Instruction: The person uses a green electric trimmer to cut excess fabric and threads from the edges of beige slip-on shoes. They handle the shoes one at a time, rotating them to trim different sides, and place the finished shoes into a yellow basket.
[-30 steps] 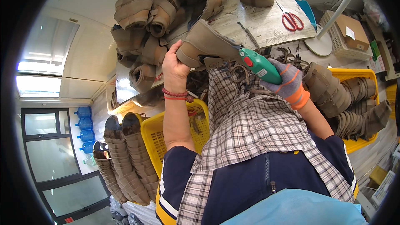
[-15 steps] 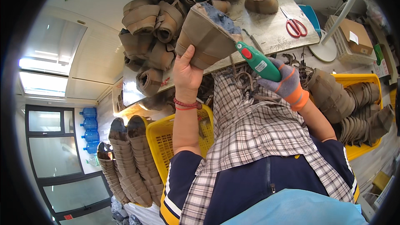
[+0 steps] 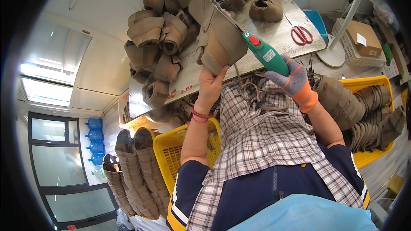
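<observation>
My left hand (image 3: 210,86), bare with a red bracelet at the wrist, grips the lower end of a tan boot upper (image 3: 217,34) held up over the worktable (image 3: 274,38). My right hand (image 3: 292,79), in a grey and orange glove, holds a green hand-held power tool (image 3: 265,54) with a red button. The tool's tip touches the boot upper's right edge. A checked apron covers my lap below both hands.
A heap of tan boot uppers (image 3: 165,38) covers the table's left side. Red-handled scissors (image 3: 300,33) lie at its right. Yellow crates (image 3: 171,154) stand at my left and at my right (image 3: 369,86), the right one filled with uppers. Stacked pieces (image 3: 136,173) stand at lower left.
My left hand has raised the boot upper higher and further over the table. My right hand followed with the green tool, its tip staying at the upper's edge.
</observation>
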Available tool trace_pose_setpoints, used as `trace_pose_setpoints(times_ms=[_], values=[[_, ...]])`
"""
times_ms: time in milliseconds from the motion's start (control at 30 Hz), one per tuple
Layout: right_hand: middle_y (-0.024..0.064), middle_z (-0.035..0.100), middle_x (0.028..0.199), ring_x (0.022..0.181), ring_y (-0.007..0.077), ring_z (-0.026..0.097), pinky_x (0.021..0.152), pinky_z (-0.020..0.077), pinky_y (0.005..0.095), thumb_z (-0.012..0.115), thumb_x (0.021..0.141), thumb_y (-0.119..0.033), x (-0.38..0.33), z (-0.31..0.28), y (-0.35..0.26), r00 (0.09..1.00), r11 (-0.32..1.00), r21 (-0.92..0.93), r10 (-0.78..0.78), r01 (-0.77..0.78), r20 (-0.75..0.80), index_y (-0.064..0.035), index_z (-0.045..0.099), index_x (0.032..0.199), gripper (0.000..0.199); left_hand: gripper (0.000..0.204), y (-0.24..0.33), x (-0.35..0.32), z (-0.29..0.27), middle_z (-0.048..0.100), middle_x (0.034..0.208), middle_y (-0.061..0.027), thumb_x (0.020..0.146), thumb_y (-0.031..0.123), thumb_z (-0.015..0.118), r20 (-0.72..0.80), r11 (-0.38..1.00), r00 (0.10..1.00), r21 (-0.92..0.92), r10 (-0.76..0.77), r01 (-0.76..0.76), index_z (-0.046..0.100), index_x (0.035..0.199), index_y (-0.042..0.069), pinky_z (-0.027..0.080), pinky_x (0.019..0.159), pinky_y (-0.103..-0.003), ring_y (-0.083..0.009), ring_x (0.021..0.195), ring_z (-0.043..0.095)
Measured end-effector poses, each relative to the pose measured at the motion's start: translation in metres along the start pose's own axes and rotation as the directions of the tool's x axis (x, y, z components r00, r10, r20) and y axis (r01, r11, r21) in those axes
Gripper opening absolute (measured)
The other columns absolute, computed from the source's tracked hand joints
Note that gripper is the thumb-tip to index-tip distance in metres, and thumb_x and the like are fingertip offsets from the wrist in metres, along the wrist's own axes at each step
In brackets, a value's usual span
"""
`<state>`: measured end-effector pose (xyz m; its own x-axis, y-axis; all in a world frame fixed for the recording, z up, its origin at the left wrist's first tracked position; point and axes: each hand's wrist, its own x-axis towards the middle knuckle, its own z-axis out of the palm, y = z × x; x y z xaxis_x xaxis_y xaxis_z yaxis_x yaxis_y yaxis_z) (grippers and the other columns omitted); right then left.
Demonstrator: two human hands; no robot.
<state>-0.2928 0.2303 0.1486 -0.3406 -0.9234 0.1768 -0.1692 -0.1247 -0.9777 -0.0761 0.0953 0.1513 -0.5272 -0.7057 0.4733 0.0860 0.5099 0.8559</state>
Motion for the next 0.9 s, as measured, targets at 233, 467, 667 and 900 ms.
trace_pose_setpoints(times_ms=[233,467,667,900], values=[[0.0065,0.067,0.08,0.071,0.0084,0.062,0.064,0.0507,0.0246,0.079,0.077,-0.032,0.006,-0.01,0.007,0.998,0.999,-0.039,0.012,-0.014,-0.058,0.0018,0.061,0.11,0.051,0.027,-0.004,0.006,-0.005,0.06,0.108,-0.0215,0.075,-0.004,0.062,0.331,0.618,0.902,0.658,0.277,-0.431,0.064,0.102,-0.005,0.042,0.093,-0.046,-0.0421,0.105,0.053],[0.0028,0.062,0.074,0.062,0.0065,0.056,0.055,0.0452,0.0224,0.078,0.078,-0.033,0.006,-0.015,-0.007,0.987,0.977,0.154,0.155,-0.15,-0.026,0.0023,0.061,0.107,0.049,0.044,-0.002,-0.002,0.008,0.057,0.116,-0.0236,0.064,-0.007,0.058,0.386,0.574,0.866,0.649,0.318,-0.5,0.063,0.107,-0.005,0.037,0.098,-0.053,-0.0468,0.115,0.045],[0.0011,0.059,0.068,0.054,0.0067,0.052,0.05,0.0426,0.0229,0.076,0.08,-0.033,0.012,-0.027,-0.009,0.989,0.972,0.195,0.143,-0.134,-0.031,0.0021,0.061,0.101,0.043,0.053,-0.008,-0.011,0.009,0.054,0.124,-0.0232,0.062,-0.007,0.054,0.471,0.552,0.839,0.637,0.274,-0.538,0.062,0.114,-0.003,0.032,0.103,-0.053,-0.0457,0.122,0.042],[0.0017,0.058,0.062,0.052,0.008,0.053,0.048,0.041,0.0231,0.074,0.081,-0.038,0.023,-0.044,0.006,0.99,0.966,0.255,0.082,-0.052,-0.111,0.001,0.062,0.094,0.043,0.054,-0.009,-0.019,0.006,0.05,0.129,-0.0245,0.062,-0.01,0.055,0.49,0.634,0.839,0.575,0.239,-0.517,0.061,0.115,-0.006,0.03,0.107,-0.052,-0.0477,0.125,0.038]])
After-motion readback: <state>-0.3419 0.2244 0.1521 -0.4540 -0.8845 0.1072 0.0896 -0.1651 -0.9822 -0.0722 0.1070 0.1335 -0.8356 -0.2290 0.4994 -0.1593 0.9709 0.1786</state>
